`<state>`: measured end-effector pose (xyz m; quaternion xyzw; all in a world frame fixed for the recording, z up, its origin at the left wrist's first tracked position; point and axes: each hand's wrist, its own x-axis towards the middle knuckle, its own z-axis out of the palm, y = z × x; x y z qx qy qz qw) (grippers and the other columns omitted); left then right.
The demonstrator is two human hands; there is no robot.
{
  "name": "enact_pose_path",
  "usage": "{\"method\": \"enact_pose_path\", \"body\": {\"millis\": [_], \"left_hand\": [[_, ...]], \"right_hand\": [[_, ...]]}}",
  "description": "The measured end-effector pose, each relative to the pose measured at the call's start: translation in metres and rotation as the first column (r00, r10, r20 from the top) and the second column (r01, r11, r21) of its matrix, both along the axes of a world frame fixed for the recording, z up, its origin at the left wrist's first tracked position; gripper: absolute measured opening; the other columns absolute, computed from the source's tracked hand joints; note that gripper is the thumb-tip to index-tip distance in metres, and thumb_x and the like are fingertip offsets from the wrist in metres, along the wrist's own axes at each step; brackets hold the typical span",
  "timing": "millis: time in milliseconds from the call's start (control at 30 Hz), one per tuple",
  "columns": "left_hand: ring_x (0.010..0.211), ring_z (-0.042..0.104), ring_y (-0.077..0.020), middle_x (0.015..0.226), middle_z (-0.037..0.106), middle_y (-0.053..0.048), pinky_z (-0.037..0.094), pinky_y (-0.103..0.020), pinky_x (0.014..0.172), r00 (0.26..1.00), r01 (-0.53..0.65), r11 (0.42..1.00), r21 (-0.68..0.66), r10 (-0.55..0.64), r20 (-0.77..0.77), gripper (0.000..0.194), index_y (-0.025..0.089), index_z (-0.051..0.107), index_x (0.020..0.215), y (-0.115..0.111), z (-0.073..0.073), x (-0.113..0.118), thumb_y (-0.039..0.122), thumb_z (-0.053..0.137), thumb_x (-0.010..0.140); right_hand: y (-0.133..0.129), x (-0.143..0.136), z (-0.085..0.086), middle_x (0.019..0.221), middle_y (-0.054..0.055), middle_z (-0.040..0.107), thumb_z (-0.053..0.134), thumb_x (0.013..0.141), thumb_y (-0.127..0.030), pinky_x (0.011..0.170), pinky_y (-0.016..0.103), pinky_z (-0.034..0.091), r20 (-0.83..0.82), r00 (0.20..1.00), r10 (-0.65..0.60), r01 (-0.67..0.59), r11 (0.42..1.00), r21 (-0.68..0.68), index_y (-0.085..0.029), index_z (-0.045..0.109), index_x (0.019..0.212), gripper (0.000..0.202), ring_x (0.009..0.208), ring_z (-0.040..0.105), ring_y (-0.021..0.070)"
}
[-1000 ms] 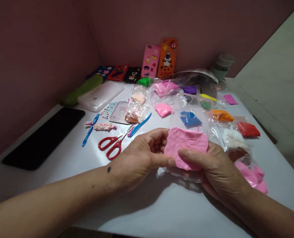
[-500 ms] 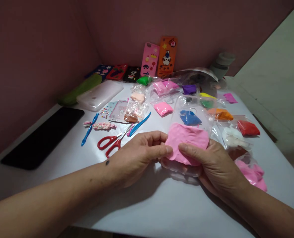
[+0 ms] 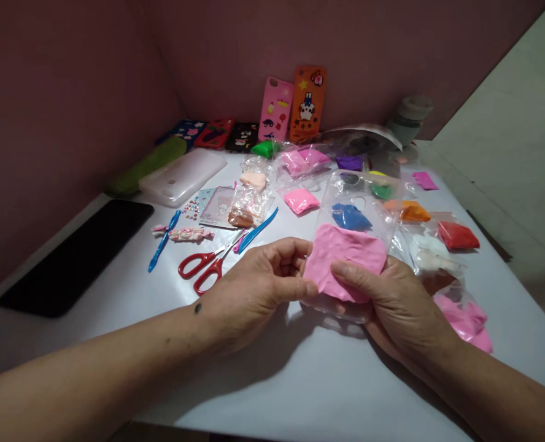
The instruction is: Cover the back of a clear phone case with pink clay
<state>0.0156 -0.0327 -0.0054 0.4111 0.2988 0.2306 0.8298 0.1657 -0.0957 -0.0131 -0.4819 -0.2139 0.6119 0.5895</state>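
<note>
A clear phone case (image 3: 346,184) is held up above the table, with a flattened sheet of pink clay (image 3: 337,245) covering its lower half. My right hand (image 3: 383,294) grips the case from the right side, its thumb pressing on the clay. At the left edge, my left hand (image 3: 272,276) pinches the clay and case between thumb and curled fingers. Through the clear upper part shows a blue clay packet (image 3: 350,217). Red-handled scissors (image 3: 212,264) lie just beyond my left hand, beside a blue modelling tool (image 3: 258,230).
A black phone (image 3: 79,258) lies at the left. Several decorated phone cases stand or lie along the wall, among them an orange case (image 3: 308,104). To the right are a red clay packet (image 3: 458,236) and a bag of pink clay (image 3: 463,319). A jar (image 3: 410,120) stands behind.
The case and clay have tilted up slightly, showing a little more of the case's upper end. Both hands keep their hold, with the left fingers shifted slightly along the edge.
</note>
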Motion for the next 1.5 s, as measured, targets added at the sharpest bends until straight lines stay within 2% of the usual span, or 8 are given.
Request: {"method": "enact_pose_path", "body": {"millis": [267, 500, 567, 667, 733, 867, 1200, 1500], "left_hand": [[0.088, 0.059, -0.0202, 0.078, 0.055, 0.001, 0.043, -0.036, 0.084, 0.999, 0.014, 1.000, -0.009, -0.014, -0.033, 0.034, 0.017, 0.066, 0.095, 0.000, 0.003, 0.000, 0.007, 0.076, 0.064], [0.080, 0.056, -0.0142, 0.084, 0.058, 0.001, 0.043, -0.032, 0.083, 0.995, 0.081, 0.996, -0.032, -0.082, -0.048, 0.041, 0.018, 0.065, 0.094, 0.005, 0.007, -0.003, 0.005, 0.079, 0.058], [0.079, 0.057, -0.0147, 0.084, 0.059, 0.000, 0.043, -0.033, 0.083, 0.992, 0.121, 0.991, -0.055, -0.123, -0.025, 0.036, 0.016, 0.065, 0.090, 0.005, 0.007, -0.003, 0.007, 0.079, 0.059], [0.076, 0.057, -0.0153, 0.082, 0.061, -0.002, 0.043, -0.034, 0.083, 0.988, 0.156, 0.986, -0.065, -0.155, 0.025, 0.021, 0.015, 0.065, 0.087, 0.003, 0.006, -0.001, 0.015, 0.075, 0.068], [0.072, 0.056, -0.0146, 0.079, 0.061, -0.002, 0.043, -0.034, 0.080, 0.991, 0.133, 0.988, -0.073, -0.131, 0.034, 0.018, 0.015, 0.065, 0.087, 0.001, 0.004, 0.002, 0.018, 0.073, 0.072], [0.067, 0.055, -0.0125, 0.075, 0.061, -0.001, 0.043, -0.031, 0.076, 0.996, 0.093, 0.993, -0.074, -0.093, 0.011, 0.019, 0.014, 0.063, 0.087, -0.003, 0.002, 0.005, 0.013, 0.073, 0.071], [0.076, 0.060, -0.0132, 0.085, 0.065, -0.001, 0.044, -0.028, 0.077, 0.998, 0.057, 0.998, -0.018, -0.056, 0.018, 0.031, 0.016, 0.062, 0.094, -0.004, 0.002, 0.004, 0.003, 0.072, 0.067], [0.083, 0.060, -0.0147, 0.090, 0.064, -0.001, 0.046, -0.030, 0.080, 0.997, 0.072, 0.997, 0.037, -0.073, 0.015, 0.037, 0.017, 0.059, 0.098, -0.003, 0.003, 0.003, 0.001, 0.073, 0.067]], "right_hand": [[-0.001, 0.000, 0.000, 0.079, 0.002, 0.071, 0.080, 0.067, -0.027, 0.063, 0.031, 0.055, -0.023, 1.000, 0.002, -0.002, 1.000, -0.002, -0.020, 0.072, 0.085, 0.020, 0.069, 0.065, 0.0188], [-0.003, 0.002, -0.001, 0.080, 0.003, 0.072, 0.077, 0.072, -0.024, 0.062, 0.029, 0.055, -0.007, 0.999, 0.052, -0.052, 0.999, 0.008, -0.022, 0.073, 0.084, 0.013, 0.070, 0.066, 0.0194], [-0.004, 0.002, -0.002, 0.077, 0.003, 0.072, 0.076, 0.073, -0.023, 0.061, 0.029, 0.055, 0.007, 0.998, 0.064, -0.064, 0.998, 0.016, -0.022, 0.073, 0.083, 0.011, 0.067, 0.066, 0.0189], [-0.005, 0.001, -0.003, 0.075, 0.003, 0.073, 0.075, 0.075, -0.026, 0.061, 0.030, 0.055, 0.006, 0.994, 0.108, -0.109, 0.994, 0.022, -0.021, 0.073, 0.086, 0.013, 0.063, 0.066, 0.0183], [-0.006, 0.001, -0.002, 0.076, 0.003, 0.073, 0.074, 0.076, -0.028, 0.061, 0.031, 0.056, -0.002, 0.990, 0.144, -0.144, 0.989, 0.020, -0.021, 0.073, 0.087, 0.013, 0.063, 0.067, 0.0184], [-0.007, 0.000, -0.001, 0.076, 0.003, 0.072, 0.074, 0.077, -0.027, 0.062, 0.031, 0.056, -0.004, 0.988, 0.155, -0.155, 0.988, 0.009, -0.021, 0.072, 0.086, 0.011, 0.064, 0.067, 0.0183], [-0.004, -0.002, 0.000, 0.076, 0.003, 0.073, 0.079, 0.070, -0.027, 0.060, 0.027, 0.055, 0.031, 0.996, 0.082, -0.082, 0.997, -0.011, -0.020, 0.073, 0.085, 0.018, 0.064, 0.066, 0.0169], [-0.003, -0.003, 0.003, 0.079, 0.002, 0.073, 0.076, 0.072, -0.023, 0.059, 0.028, 0.056, -0.017, 0.998, 0.054, -0.054, 0.998, 0.011, -0.023, 0.074, 0.087, 0.015, 0.062, 0.066, 0.0166]]}}
